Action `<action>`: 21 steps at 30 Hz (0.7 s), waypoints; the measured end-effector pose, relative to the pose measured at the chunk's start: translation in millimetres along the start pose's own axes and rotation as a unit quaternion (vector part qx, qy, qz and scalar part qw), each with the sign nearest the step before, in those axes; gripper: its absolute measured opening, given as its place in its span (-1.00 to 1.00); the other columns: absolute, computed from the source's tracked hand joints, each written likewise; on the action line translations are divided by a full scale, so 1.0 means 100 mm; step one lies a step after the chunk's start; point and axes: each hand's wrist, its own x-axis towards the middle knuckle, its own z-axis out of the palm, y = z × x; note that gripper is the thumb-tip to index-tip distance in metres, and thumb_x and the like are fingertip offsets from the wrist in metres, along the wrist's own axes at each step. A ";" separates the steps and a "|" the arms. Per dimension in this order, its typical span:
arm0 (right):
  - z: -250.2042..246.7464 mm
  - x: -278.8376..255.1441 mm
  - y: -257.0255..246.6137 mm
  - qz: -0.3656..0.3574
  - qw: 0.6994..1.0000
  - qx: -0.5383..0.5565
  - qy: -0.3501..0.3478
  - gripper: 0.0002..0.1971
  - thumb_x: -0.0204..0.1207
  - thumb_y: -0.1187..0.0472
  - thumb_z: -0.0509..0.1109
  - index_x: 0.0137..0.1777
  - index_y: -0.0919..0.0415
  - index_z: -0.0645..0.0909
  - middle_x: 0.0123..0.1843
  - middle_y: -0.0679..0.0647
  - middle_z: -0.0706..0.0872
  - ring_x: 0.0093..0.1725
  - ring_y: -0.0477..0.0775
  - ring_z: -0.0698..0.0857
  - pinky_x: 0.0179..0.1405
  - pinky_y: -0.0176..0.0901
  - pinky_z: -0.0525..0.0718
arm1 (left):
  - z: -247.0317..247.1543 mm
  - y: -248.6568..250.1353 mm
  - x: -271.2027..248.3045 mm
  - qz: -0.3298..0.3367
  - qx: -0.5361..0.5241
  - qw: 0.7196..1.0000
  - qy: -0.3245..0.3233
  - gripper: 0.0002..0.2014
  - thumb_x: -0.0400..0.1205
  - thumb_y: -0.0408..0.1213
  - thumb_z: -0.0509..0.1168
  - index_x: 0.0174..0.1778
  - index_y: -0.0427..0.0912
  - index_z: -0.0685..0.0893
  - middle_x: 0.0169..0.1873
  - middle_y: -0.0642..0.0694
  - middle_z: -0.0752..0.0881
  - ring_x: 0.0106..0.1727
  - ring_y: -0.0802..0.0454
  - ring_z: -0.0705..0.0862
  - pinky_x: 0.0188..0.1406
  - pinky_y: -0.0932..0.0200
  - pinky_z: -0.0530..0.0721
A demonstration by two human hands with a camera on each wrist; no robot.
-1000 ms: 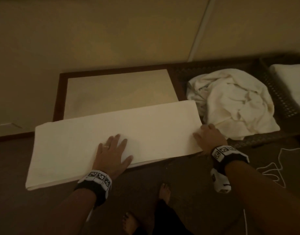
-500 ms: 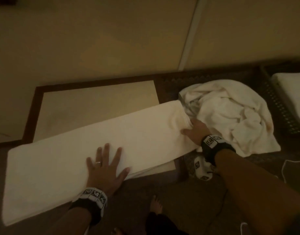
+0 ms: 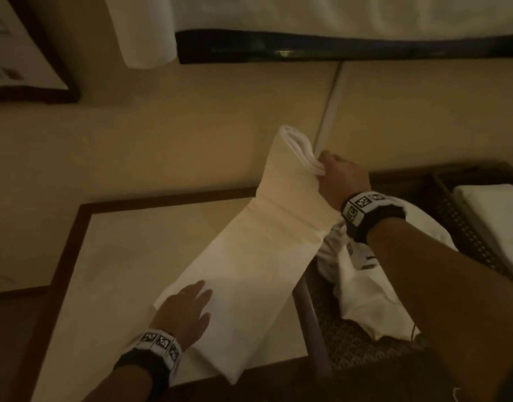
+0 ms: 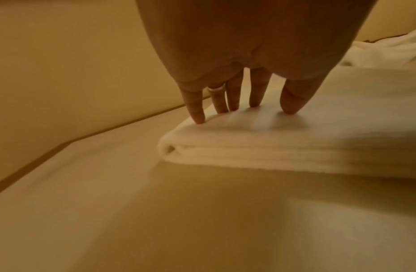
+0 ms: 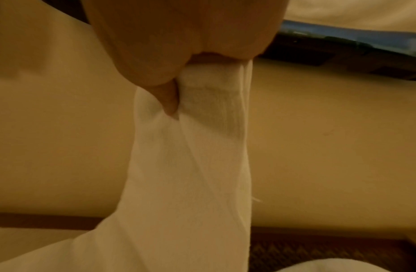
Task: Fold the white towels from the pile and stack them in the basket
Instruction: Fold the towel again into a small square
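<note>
A long folded white towel (image 3: 258,274) lies on the pale table top (image 3: 113,256). Its right end is raised in the air. My right hand (image 3: 332,175) grips that raised end, thumb pressed into the cloth (image 5: 190,147). My left hand (image 3: 185,309) lies flat with straight fingers on the towel's near left end (image 4: 283,147), holding it down on the table. The pile of crumpled white towels (image 3: 374,288) lies on the woven surface behind my right forearm. A folded white towel (image 3: 493,224) sits in the dark woven basket (image 3: 458,216) at the far right.
The table has a dark wooden rim (image 3: 66,256). A beige wall (image 3: 191,126) stands right behind it. A dark ledge (image 3: 336,47) with white cloth (image 3: 148,39) hanging over it runs above. A framed picture (image 3: 23,59) is at the upper left.
My right hand has taken hold of the towel's right end and lifted it up off the table toward the left. My left hand stays flat on the towel, now nearer its left end.
</note>
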 end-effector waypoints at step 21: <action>1.30 -2.43 -1.90 -0.128 0.969 -0.045 -0.209 -0.49 0.15 0.09 0.56 0.08 0.07 0.42 -0.02 0.11 0.62 -0.26 0.20 0.64 -0.44 0.04 0.66 | -0.25 -0.71 -0.29 0.288 0.146 0.931 0.172 -0.31 0.29 -0.04 0.50 0.35 -0.12 0.50 0.26 -0.24 0.68 0.14 -0.26 0.70 0.01 -0.16 0.70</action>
